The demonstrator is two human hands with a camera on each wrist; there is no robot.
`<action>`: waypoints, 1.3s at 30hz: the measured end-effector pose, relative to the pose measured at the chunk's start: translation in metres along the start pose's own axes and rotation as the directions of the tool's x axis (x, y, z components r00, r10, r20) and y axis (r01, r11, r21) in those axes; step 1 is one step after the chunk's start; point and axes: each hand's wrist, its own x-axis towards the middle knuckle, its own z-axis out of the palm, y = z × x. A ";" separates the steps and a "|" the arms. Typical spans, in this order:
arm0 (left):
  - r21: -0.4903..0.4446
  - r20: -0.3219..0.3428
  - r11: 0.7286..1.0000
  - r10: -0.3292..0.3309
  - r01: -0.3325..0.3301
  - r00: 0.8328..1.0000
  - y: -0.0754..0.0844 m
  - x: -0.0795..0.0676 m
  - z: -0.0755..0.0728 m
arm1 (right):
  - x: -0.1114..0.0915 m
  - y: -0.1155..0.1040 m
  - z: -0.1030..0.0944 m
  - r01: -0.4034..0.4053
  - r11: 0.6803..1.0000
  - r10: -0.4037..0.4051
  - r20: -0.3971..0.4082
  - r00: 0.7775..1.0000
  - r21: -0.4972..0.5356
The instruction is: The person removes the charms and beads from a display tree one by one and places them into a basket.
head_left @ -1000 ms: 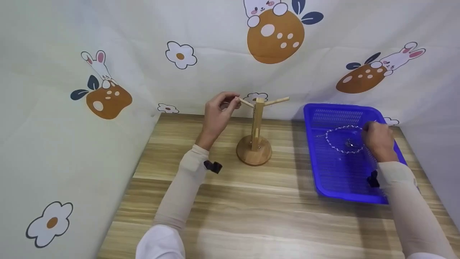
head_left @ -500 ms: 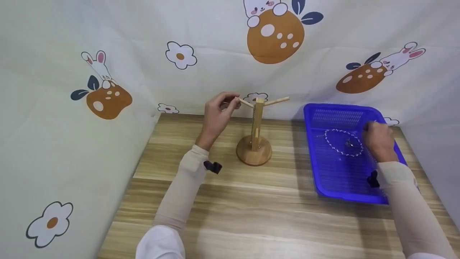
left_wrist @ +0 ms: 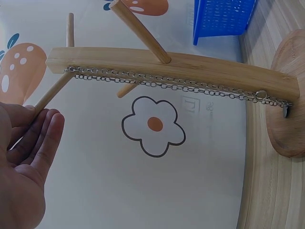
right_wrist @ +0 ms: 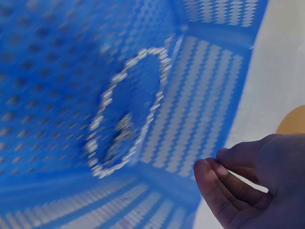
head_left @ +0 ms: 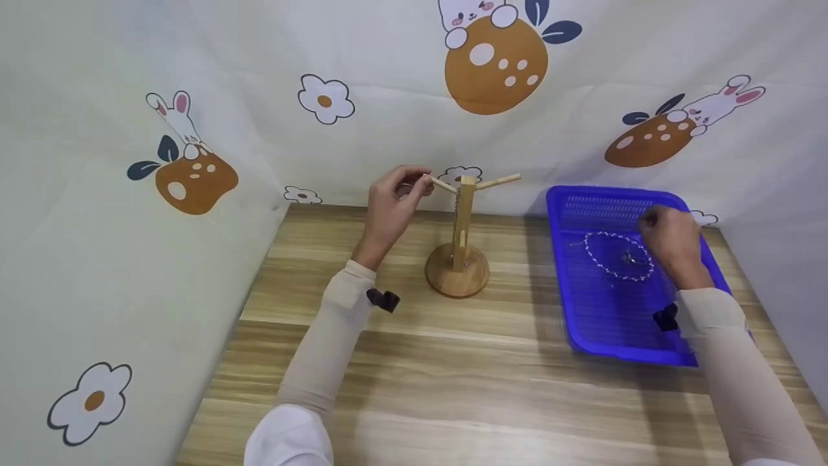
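Note:
My left hand (head_left: 392,210) pinches the tip of a slanting peg (left_wrist: 55,90) on a wooden necklace stand (head_left: 463,223). A silver chain necklace (left_wrist: 167,85) is looped over that peg close to the post and hangs down along it, a small flat tag at its lower end near the round base. Over the right side of a blue plastic basket (head_left: 631,355) is my right hand (head_left: 674,244); its thumb and fingertips are drawn together with nothing showing between them. A beaded necklace (right_wrist: 106,98) lies in a loop on the basket floor, beside a small silvery piece (right_wrist: 123,131).
The stand's round base (head_left: 458,285) rests on a wood-grain table (head_left: 453,388), left of the basket. Another peg (head_left: 498,182) juts out to the right at the top. A printed fabric wall (head_left: 388,142) closes off the back; another stands at the left.
The beaded necklace's loop shifted and settled in the basket between the first two frames. Since then my right hand has moved slightly left and away from me. The left hand stays on the peg.

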 end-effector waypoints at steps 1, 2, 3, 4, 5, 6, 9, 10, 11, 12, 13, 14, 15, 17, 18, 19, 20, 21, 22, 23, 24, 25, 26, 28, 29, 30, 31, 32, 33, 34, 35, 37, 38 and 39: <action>0.002 0.001 1.000 -0.002 0.002 1.000 0.000 0.000 0.000 | 0.002 -0.006 -0.001 0.001 1.000 -0.001 0.005 1.000 0.019; 0.001 0.001 1.000 -0.004 0.004 1.000 0.000 0.000 0.000 | 0.004 -0.012 -0.001 0.006 0.999 -0.006 0.009 1.000 0.036; -0.002 0.002 1.000 -0.007 0.007 1.000 0.000 0.000 0.000 | 0.005 -0.019 -0.002 0.011 0.999 -0.011 0.009 1.000 0.052; -0.003 0.003 1.000 -0.010 0.010 1.000 0.000 0.000 0.000 | 0.007 -0.026 -0.003 0.014 0.998 -0.015 0.010 1.000 0.068; -0.006 0.004 1.000 -0.012 0.012 1.000 0.000 0.000 0.000 | 0.009 -0.033 -0.004 0.018 0.996 -0.019 0.011 1.000 0.083; -0.009 0.004 1.000 -0.014 0.014 1.000 0.000 0.000 0.000 | 0.010 -0.040 -0.005 0.020 0.995 -0.021 0.014 1.000 0.097; -0.016 0.005 1.000 -0.019 0.019 1.000 0.001 0.000 0.000 | 0.014 -0.063 -0.009 0.029 0.991 -0.031 0.010 0.999 0.132; -0.017 0.005 1.000 -0.019 0.019 1.000 0.001 0.000 0.000 | 0.015 -0.071 -0.011 0.034 0.989 -0.035 0.009 0.999 0.143; -0.019 0.005 1.000 -0.019 0.019 1.000 0.001 0.000 0.000 | 0.016 -0.078 -0.012 0.040 0.987 -0.042 0.008 0.999 0.158; -0.021 0.004 1.000 -0.019 0.019 1.000 0.001 0.001 0.000 | 0.017 -0.085 -0.013 0.049 0.984 -0.051 0.006 0.999 0.173; -0.021 0.003 1.000 -0.018 0.018 1.000 0.001 0.001 0.000 | 0.017 -0.092 -0.014 0.060 0.979 -0.062 0.004 0.998 0.193; -0.020 0.003 1.000 -0.017 0.017 1.000 0.001 0.001 0.001 | 0.017 -0.099 -0.015 0.068 0.974 -0.070 0.004 0.998 0.216; -0.019 0.001 1.000 -0.016 0.016 1.000 0.001 0.001 0.001 | 0.017 -0.106 -0.016 0.078 0.968 -0.082 0.004 0.997 0.240; -0.023 -0.001 1.000 -0.016 0.016 1.000 0.001 0.001 0.001 | 0.016 -0.119 -0.018 0.095 0.952 -0.101 0.007 0.995 0.292; -0.025 -0.002 1.000 -0.017 0.017 1.000 0.001 0.001 0.001 | 0.016 -0.126 -0.018 0.103 0.942 -0.110 0.005 0.994 0.320; -0.027 -0.002 0.999 -0.019 0.019 1.000 0.001 0.001 0.001 | 0.016 -0.133 -0.019 0.104 0.931 -0.114 0.009 0.993 0.349; -0.030 -0.003 0.999 -0.022 0.022 1.000 0.001 0.001 0.001 | 0.015 -0.139 -0.020 0.105 0.921 -0.118 0.012 0.993 0.376; -0.035 -0.003 0.999 -0.027 0.027 1.000 0.001 0.001 0.001 | 0.014 -0.146 -0.021 0.106 0.908 -0.123 0.016 0.992 0.405; -0.038 -0.003 0.999 -0.030 0.030 1.000 0.001 0.000 0.001 | 0.014 -0.153 -0.021 0.102 0.894 -0.125 0.023 0.992 0.436; -0.042 -0.005 0.998 -0.036 0.035 0.999 0.001 0.000 0.001 | 0.014 -0.160 -0.021 0.099 0.880 -0.128 0.030 0.991 0.464; -0.046 -0.008 0.998 -0.043 0.043 0.999 0.001 -0.001 0.001 | 0.013 -0.166 -0.021 0.094 0.865 -0.130 0.038 0.991 0.493; -0.051 -0.010 0.997 -0.050 0.050 0.999 0.000 -0.001 0.001 | 0.012 -0.172 -0.022 0.087 0.851 -0.131 0.049 0.990 0.518; -0.056 -0.013 0.997 -0.058 0.057 0.998 0.000 -0.002 0.001 | 0.012 -0.177 -0.021 0.081 0.835 -0.133 0.056 0.990 0.544; -0.067 -0.020 0.995 -0.071 0.069 0.997 -0.001 -0.003 0.001 | 0.012 -0.186 -0.020 0.068 0.805 -0.135 0.070 0.988 0.590; -0.074 -0.022 0.994 -0.076 0.074 0.997 -0.002 -0.003 0.001 | 0.012 -0.190 -0.019 0.063 0.791 -0.136 0.074 0.988 0.609; -0.080 -0.025 0.994 -0.080 0.077 0.997 -0.002 -0.003 0.002 | 0.012 -0.193 -0.018 0.059 0.779 -0.137 0.077 0.988 0.624; -0.082 -0.026 0.994 -0.080 0.078 0.996 -0.002 -0.003 0.002 | 0.012 -0.196 -0.016 0.055 0.767 -0.139 0.081 0.987 0.639; -0.084 -0.028 0.994 -0.078 0.076 0.997 -0.002 -0.003 0.002 | 0.013 -0.199 -0.015 0.052 0.760 -0.140 0.085 0.987 0.648; -0.085 -0.030 0.994 -0.076 0.073 0.997 -0.001 -0.003 0.003 | 0.013 -0.202 -0.013 0.049 0.752 -0.142 0.089 0.986 0.658; -0.084 -0.032 0.994 -0.071 0.068 0.997 -0.001 -0.003 0.003 | 0.013 -0.204 -0.012 0.048 0.746 -0.145 0.092 0.985 0.664; -0.082 -0.034 0.995 -0.067 0.064 0.997 -0.001 -0.002 0.003 | 0.013 -0.206 -0.011 0.047 0.740 -0.150 0.096 0.984 0.671; -0.077 -0.039 0.995 -0.060 0.057 0.997 -0.001 -0.002 0.004 | 0.013 -0.210 -0.008 0.050 0.728 -0.159 0.098 0.982 0.683; -0.076 -0.041 0.996 -0.058 0.055 0.997 -0.001 -0.002 0.005 | 0.013 -0.212 -0.006 0.051 0.722 -0.163 0.098 0.982 0.690; -0.075 -0.043 0.996 -0.057 0.054 0.997 -0.001 -0.002 0.005 | 0.013 -0.214 -0.005 0.053 0.713 -0.167 0.096 0.981 0.699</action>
